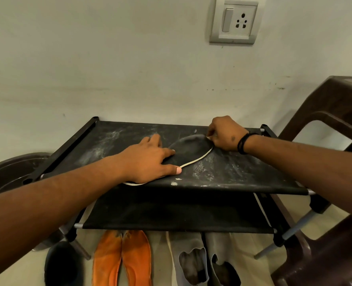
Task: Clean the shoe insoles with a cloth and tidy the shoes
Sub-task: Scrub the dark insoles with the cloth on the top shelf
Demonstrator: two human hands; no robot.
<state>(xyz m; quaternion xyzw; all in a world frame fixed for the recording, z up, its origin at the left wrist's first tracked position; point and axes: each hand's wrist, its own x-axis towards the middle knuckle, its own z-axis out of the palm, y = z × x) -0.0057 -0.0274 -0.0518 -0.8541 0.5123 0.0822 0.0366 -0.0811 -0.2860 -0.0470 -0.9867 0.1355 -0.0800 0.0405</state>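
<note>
A dark insole (188, 148) with a pale edge lies flat on the dusty black top shelf of a shoe rack (243, 174). My left hand (150, 159) presses its heel end down with straight fingers. My right hand (225, 134) is curled at the insole's toe end and pinches its edge. No cloth is in view. On the floor under the rack lie two orange insoles (121, 259), two worn grey insoles (208, 261) and a dark insole (64, 263).
A brown plastic chair (325, 141) stands close on the right. A dark round basin (12, 172) sits at the left. The wall behind carries a switch and socket plate (236, 20). A lower black shelf (177, 213) hangs beneath the top one.
</note>
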